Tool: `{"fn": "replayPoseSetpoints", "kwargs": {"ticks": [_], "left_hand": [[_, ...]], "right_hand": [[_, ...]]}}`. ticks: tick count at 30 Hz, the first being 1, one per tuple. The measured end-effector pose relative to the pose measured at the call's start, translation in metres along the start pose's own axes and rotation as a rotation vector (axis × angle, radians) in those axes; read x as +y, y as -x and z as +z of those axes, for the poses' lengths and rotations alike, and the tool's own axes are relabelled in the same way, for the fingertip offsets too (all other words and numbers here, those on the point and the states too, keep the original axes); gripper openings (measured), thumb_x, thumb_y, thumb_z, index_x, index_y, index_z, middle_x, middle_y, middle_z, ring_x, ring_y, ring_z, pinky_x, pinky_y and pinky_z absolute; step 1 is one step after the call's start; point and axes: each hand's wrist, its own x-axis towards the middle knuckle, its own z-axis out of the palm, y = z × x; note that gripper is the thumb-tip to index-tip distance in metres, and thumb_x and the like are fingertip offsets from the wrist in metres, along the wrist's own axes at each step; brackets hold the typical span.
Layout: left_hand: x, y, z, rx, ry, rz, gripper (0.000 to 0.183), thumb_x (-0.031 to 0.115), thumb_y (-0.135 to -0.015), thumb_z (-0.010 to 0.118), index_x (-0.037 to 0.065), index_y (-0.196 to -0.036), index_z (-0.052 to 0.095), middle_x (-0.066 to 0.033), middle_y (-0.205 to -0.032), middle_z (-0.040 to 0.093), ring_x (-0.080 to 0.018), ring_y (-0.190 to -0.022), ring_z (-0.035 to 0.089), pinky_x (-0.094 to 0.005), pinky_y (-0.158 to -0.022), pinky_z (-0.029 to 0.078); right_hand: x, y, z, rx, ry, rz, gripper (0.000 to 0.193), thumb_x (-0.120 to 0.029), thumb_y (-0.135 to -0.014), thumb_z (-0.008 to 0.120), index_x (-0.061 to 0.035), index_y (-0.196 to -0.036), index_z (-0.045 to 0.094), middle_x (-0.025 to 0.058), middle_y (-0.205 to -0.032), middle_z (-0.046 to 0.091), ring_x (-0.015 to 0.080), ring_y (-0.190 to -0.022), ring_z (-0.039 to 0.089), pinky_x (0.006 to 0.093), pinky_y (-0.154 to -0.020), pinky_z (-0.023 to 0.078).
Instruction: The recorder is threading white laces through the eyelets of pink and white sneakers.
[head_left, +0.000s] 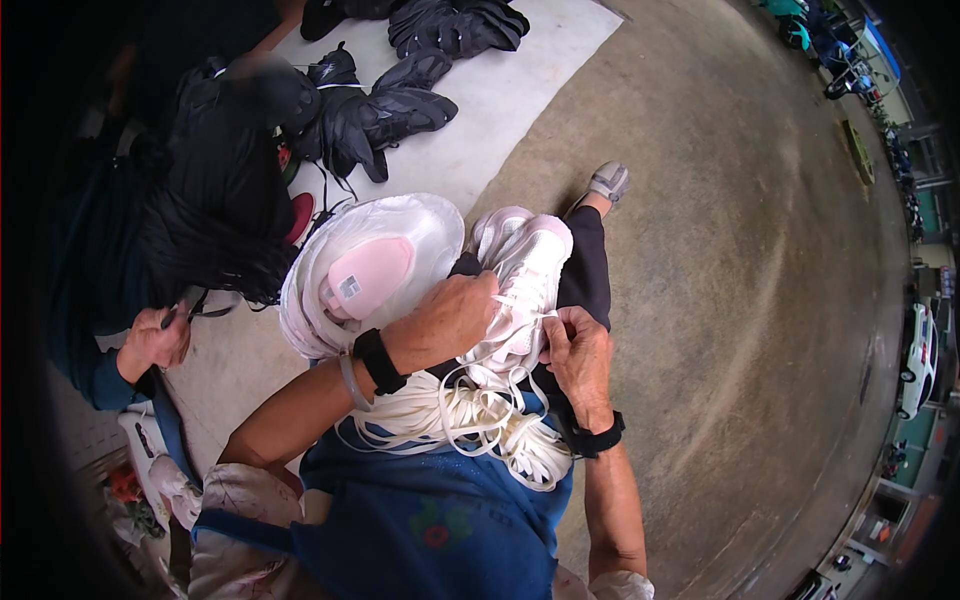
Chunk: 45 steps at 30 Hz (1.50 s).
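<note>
A pair of white-and-pink sneakers rests on my lap, toes pointing away from me. At the right side of the lacing, my right hand pinches a white shoelace between thumb and finger. My left hand is closed at the left edge of the same lacing, its fingertips on a lace; the palm side is hidden. Loose lace loops hang over the near shoe. A thick bundle of cream laces lies across my blue apron, just below both hands.
Left of the shoes is a round white plastic-like holder with a pink insole. Black shoes lie on a pale sheet. A co-worker's hand is beside hanging black laces. Concrete floor stretches right, toward parked vehicles.
</note>
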Motion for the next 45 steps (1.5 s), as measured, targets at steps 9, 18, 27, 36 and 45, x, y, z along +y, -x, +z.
{"fn": "replayPoseSetpoints", "kwargs": {"ticks": [9, 18, 27, 36, 45], "left_hand": [[-0.003, -0.006, -0.012, -0.035, -0.16, 0.047, 0.01, 0.006, -0.085, 0.051, -0.004, -0.086, 0.051, -0.0284, -0.072, 0.058, -0.0457, -0.076, 0.058, -0.0509, -0.066, 0.046], [-0.005, -0.012, -0.002, 0.069, -0.022, -0.016, 0.012, 0.007, -0.081, 0.054, -0.003, -0.086, 0.05, -0.0269, -0.073, 0.058, -0.0466, -0.074, 0.058, -0.0509, -0.064, 0.045], [-0.005, -0.013, -0.001, 0.192, 0.111, 0.021, 0.012, 0.009, -0.081, 0.055, 0.0, -0.085, 0.049, -0.0242, -0.07, 0.057, -0.0417, -0.068, 0.061, -0.0471, -0.06, 0.047], [0.009, -0.004, -0.026, -0.239, 0.386, -0.377, 0.019, 0.01, -0.088, 0.051, -0.006, -0.097, 0.052, -0.0132, -0.07, 0.063, -0.0193, -0.051, 0.063, -0.0313, -0.045, 0.053], [-0.011, -0.013, -0.011, -0.312, 0.687, -0.409, 0.012, 0.007, -0.091, 0.05, -0.004, -0.096, 0.053, -0.0122, -0.079, 0.062, -0.02, -0.063, 0.065, -0.0296, -0.049, 0.054]], "right_hand": [[0.008, -0.002, -0.01, 0.004, 0.244, -0.183, 0.014, -0.003, -0.08, 0.06, 0.004, -0.07, 0.055, 0.0237, -0.065, 0.059, 0.0382, -0.061, 0.062, 0.0414, -0.054, 0.049], [0.01, 0.002, 0.001, 0.232, 0.514, -0.362, 0.007, 0.001, -0.077, 0.063, 0.0025, -0.076, 0.055, 0.0217, -0.068, 0.06, 0.0379, -0.062, 0.062, 0.0414, -0.055, 0.049], [0.021, 0.0, -0.007, 0.211, 0.52, -0.371, 0.004, -0.003, -0.079, 0.059, 0.0003, -0.08, 0.058, 0.0215, -0.077, 0.06, 0.0401, -0.071, 0.061, 0.0448, -0.062, 0.049], [-0.004, 0.026, 0.002, -0.023, 0.394, -0.644, 0.021, -0.009, -0.083, 0.059, -0.0064, -0.104, 0.057, 0.0146, -0.09, 0.056, 0.0347, -0.072, 0.062, 0.0426, -0.058, 0.051], [-0.008, 0.017, 0.025, -0.165, 0.521, -0.592, 0.026, -0.011, -0.084, 0.058, -0.0056, -0.108, 0.052, 0.0147, -0.091, 0.054, 0.0344, -0.072, 0.063, 0.0426, -0.056, 0.051]]}}
